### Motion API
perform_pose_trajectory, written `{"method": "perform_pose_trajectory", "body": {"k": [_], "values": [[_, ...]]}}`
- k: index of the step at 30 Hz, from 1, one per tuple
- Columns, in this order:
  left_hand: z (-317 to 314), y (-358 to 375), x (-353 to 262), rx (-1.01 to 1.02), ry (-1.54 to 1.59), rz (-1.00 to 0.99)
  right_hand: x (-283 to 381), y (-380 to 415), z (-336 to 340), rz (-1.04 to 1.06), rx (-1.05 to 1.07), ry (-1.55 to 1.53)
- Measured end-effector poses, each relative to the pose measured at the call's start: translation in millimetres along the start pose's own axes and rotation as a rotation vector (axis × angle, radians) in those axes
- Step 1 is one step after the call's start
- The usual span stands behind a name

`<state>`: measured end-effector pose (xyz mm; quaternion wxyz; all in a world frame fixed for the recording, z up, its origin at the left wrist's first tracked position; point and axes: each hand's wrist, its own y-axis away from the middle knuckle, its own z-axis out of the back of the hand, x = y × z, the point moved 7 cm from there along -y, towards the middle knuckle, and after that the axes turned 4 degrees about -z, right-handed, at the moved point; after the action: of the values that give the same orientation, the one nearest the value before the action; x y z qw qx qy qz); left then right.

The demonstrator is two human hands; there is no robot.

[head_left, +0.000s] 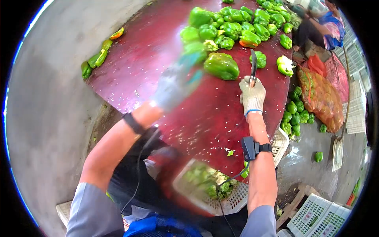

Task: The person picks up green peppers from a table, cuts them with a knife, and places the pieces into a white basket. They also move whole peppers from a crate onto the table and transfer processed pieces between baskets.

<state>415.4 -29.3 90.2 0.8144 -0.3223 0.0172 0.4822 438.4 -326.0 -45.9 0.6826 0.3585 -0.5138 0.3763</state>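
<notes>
My right hand, in a pale knit glove, is closed around the handle of a knife whose dark, slightly curved blade points away from me. Just beyond the blade lies a small green bell pepper. My left hand, in a grey glove with teal fingertips, is smeared by motion over the red table, so its fingers cannot be made out. Close to those fingertips is a large green bell pepper. A pile of green bell peppers covers the table's far part.
Below the table's near edge stands a white basket holding green pepper pieces. To the right are a full net sack, loose peppers on the floor and plastic crates. A co-worker sits at upper right.
</notes>
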Motion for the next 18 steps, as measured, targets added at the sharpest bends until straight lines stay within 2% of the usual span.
{"method": "perform_pose_trajectory", "body": {"k": [1, 2, 4, 5, 7, 12, 14, 15, 16, 18], "values": [[-17, -14, -8, -0.092, 0.023, -0.131, 2, -1, -1, -0.091, 0.065, -0.105], [-40, -29, -11, -0.081, 0.035, -0.136, -2, -4, -2, -0.184, 0.13, -0.21], [-89, -51, 1, 0.109, -0.084, 0.072, -3, -16, -2, -0.187, 0.169, -0.232], [-103, -55, 1, 0.119, -0.081, 0.068, -3, -17, -7, -0.208, 0.225, -0.25], [-123, -56, 11, 0.157, 0.138, 0.237, -4, -15, -17, -0.236, 0.315, -0.26], [-109, -4, -8, 0.113, 0.258, 0.174, -5, 21, -20, -0.259, 0.369, -0.391], [-89, 31, -28, 0.06, 0.283, 0.132, -17, 45, -9, -0.161, 0.232, -0.181], [-85, 51, -32, 0.104, 0.456, 0.25, -9, 68, 0, -0.141, 0.186, -0.164], [-82, 72, -38, 0.149, 0.629, 0.368, -11, 85, 9, 0.002, 0.119, 0.022], [-75, 116, -62, 0.107, 1.179, 0.537, 29, 144, 31, 0.132, 0.102, 0.164]]}}
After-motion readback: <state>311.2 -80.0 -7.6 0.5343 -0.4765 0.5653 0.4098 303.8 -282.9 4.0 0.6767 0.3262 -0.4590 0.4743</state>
